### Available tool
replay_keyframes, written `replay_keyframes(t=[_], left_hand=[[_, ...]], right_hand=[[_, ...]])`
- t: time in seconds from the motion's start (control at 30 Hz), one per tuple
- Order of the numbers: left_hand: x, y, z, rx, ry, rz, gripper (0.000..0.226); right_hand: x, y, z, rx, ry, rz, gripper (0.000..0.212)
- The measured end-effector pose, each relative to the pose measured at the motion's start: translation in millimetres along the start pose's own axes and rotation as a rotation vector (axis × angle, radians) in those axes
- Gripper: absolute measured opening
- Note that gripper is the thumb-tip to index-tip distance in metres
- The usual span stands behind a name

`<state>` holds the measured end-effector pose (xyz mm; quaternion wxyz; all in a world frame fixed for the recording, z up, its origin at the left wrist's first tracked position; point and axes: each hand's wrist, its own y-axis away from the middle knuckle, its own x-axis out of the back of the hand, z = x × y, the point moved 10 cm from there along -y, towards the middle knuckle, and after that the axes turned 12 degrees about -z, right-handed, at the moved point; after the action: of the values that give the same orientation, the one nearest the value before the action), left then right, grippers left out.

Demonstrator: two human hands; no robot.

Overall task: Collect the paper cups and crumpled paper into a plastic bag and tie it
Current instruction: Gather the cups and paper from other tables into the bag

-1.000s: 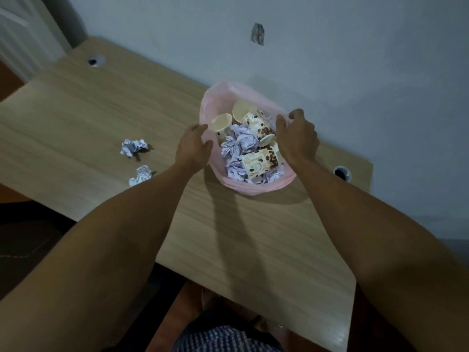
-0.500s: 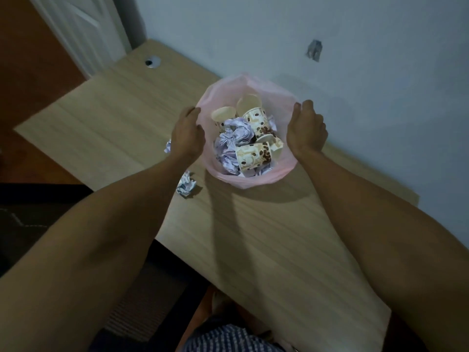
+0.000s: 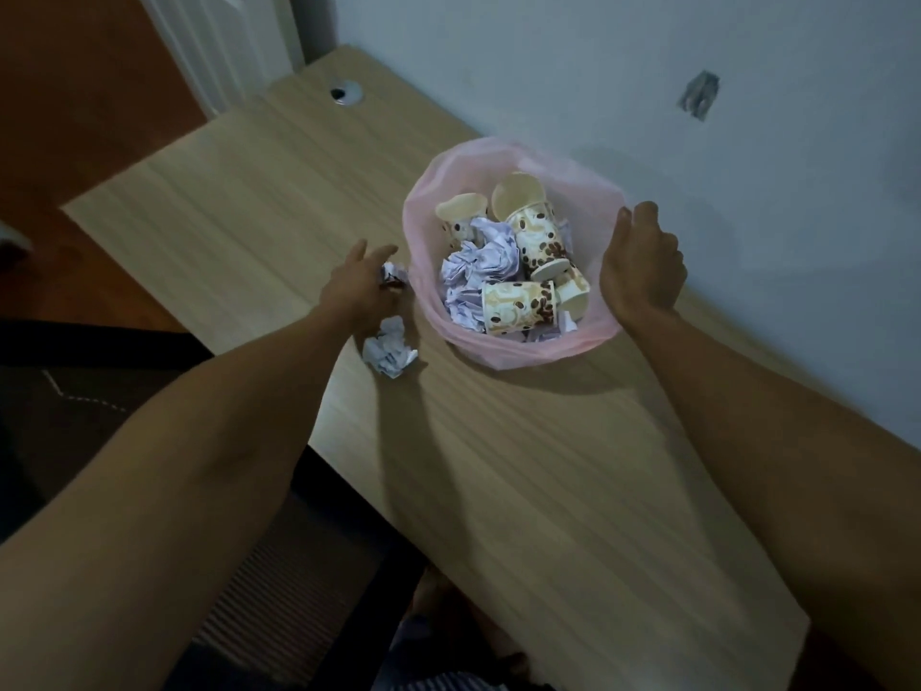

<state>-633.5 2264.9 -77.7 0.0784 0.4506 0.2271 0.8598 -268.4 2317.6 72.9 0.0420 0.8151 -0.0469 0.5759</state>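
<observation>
A pink plastic bag (image 3: pixel 498 154) stands open on the wooden table (image 3: pixel 498 466) near the wall. Inside lie several coffee-bean paper cups (image 3: pixel 518 306) and crumpled paper balls (image 3: pixel 478 261). My right hand (image 3: pixel 640 266) grips the bag's right rim, back of the hand toward me. My left hand (image 3: pixel 356 286) is off the bag, its fingers spread over a small crumpled paper (image 3: pixel 394 272) just left of the bag, partly covering it. A second crumpled paper (image 3: pixel 388 347) lies on the table just nearer me.
The wall runs right behind the bag. A round cable hole (image 3: pixel 346 94) sits at the table's far left corner, with a white door (image 3: pixel 224 47) beyond. The table's left edge drops to the dark floor (image 3: pixel 75 391).
My left hand has let go of the bag's left rim and moved left and down onto the loose crumpled paper. My right hand stays at the right rim. The view shifted left.
</observation>
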Motion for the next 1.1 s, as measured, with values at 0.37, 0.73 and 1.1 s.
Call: replay_keyframes(t=[0.37,0.73,1.1], left_hand=[[74,83,69,-0.218,0.374,0.816,0.030],[-28,80,246,-0.748,0.044,0.222,0.044],[-17,115,85,-0.261,-0.201,0.391,0.062]], right_hand=[[-1,3,7,-0.002,-0.037,-0.025,0.037],[16,5,9,0.003,-0.137,0.015,0.037],[14,22,5,0.065,-0.149,0.018,0.033]])
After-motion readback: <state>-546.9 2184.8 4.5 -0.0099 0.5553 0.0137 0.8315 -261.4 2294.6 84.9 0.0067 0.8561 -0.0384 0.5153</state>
